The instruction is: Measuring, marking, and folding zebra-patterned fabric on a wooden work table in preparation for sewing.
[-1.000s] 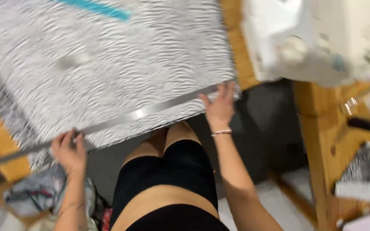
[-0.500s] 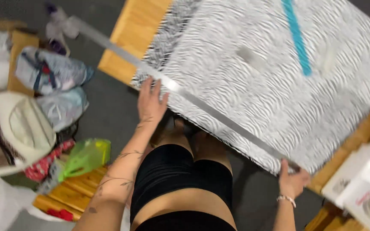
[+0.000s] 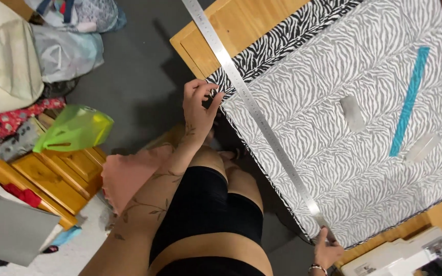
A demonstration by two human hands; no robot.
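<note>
- On the wooden table [image 3: 241,23], a zebra-striped fabric [image 3: 354,153] lies spread flat, its pale grey-and-white face up; a darker black-and-white band of the same print shows along its upper left edge.
- Across the fabric's near edge runs a long steel ruler [image 3: 254,110], set diagonally from the top of the view, over bare table wood, down to the lower right.
- Left hand [image 3: 198,102]: fingers curled and drawn together at the fabric's corner, just beside the ruler's edge; the fingertips appear to pinch or press the cloth border, though the exact contact is hard to tell. The forearm below it bears a vine-like tattoo.
- Right hand [image 3: 326,250]: at the ruler's lower end, fingertips pressed down on the ruler's tip; a beaded bracelet circles the wrist. Only part of this hand is in view.
- On the fabric, well apart from both hands: a turquoise strip [image 3: 409,101] lying at a slant, a small grey rectangular piece [image 3: 352,113], and a second pale piece [image 3: 423,147] near the strip's lower end.
- At the lower right corner, a white sewing machine [image 3: 400,255] is partly visible.
- On the floor to the left: a green plastic bag [image 3: 75,128], wooden drawers [image 3: 52,176], and bundled bags and cloth [image 3: 65,51].
</note>
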